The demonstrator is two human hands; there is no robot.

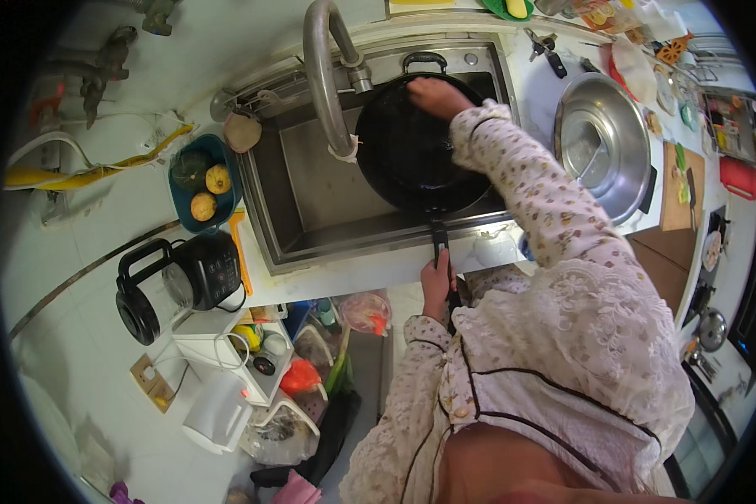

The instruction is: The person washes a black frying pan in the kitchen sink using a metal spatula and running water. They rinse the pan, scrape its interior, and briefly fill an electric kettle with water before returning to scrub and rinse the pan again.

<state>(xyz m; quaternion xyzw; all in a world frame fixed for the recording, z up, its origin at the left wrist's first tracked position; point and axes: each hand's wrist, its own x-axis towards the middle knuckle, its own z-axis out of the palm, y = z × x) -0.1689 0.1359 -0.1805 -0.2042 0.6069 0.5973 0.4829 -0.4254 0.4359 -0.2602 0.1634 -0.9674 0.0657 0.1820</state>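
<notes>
A black wok [409, 148] with a loop handle on its far rim rests over the right part of the stainless-steel sink [327, 170]. My left hand [436, 286] grips its long black handle [440, 236] near the counter's front edge. Inside the wok, against its far wall, lies my right hand [438, 99] with the fingers bent down. Whether anything is under those fingers is hidden. The wok's inner surface looks wet and shiny. A grey metal faucet [321, 69] arches over the sink, its spout end just left of the wok.
Right of the sink stands a large steel basin [633, 151] with a utensil in it. A cutting board [671, 205] with a knife lies farther right. A blue-green bin [179, 189] of squashes and a black appliance with a jug [211, 271] stand left. Keys [542, 47] lie behind the basin.
</notes>
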